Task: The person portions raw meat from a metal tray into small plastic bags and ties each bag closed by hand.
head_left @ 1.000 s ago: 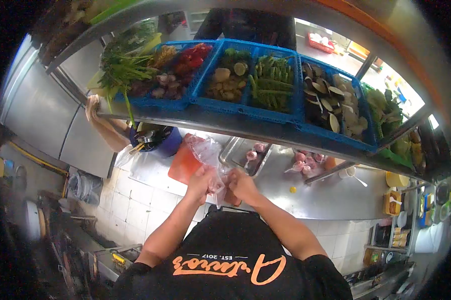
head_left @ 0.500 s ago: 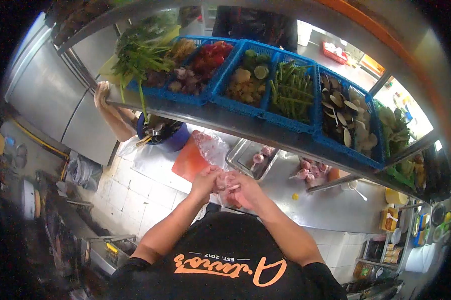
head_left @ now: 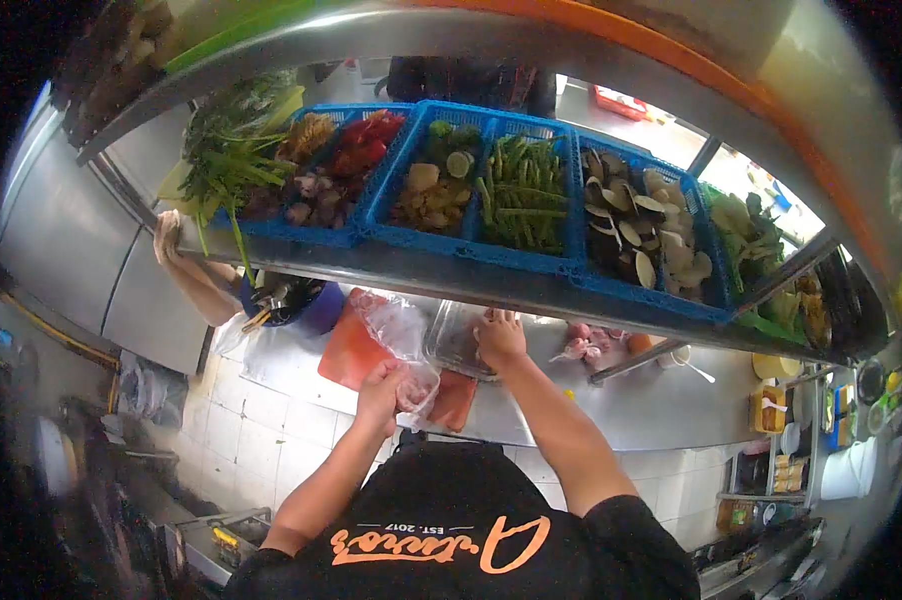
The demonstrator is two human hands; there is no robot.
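My left hand point(head_left: 379, 396) is closed on a clear plastic bag point(head_left: 416, 388), its crumpled film spreading up over an orange-red board point(head_left: 347, 350). Reaching forward, my right hand point(head_left: 501, 340) is inside the shallow metal tray point(head_left: 439, 352) under the shelf edge. Its fingers curl over a small plastic bag with pink contents, mostly hidden by the hand. Several more knotted bags of pink pieces point(head_left: 593, 345) lie on the steel counter to the right of the tray.
Overhead, a steel shelf point(head_left: 411, 272) carries blue baskets point(head_left: 571, 262) of vegetables and mushrooms. A dark blue pot point(head_left: 316, 312) stands at the left. Another person's arm point(head_left: 199, 280) grips the shelf's left end. At the right are a spoon point(head_left: 701, 372) and yellow containers point(head_left: 768, 410).
My hands were together on a plastic bag of pink contents. Now they are apart: the right has moved forward into the tray, and the left stays back with a clear bag.
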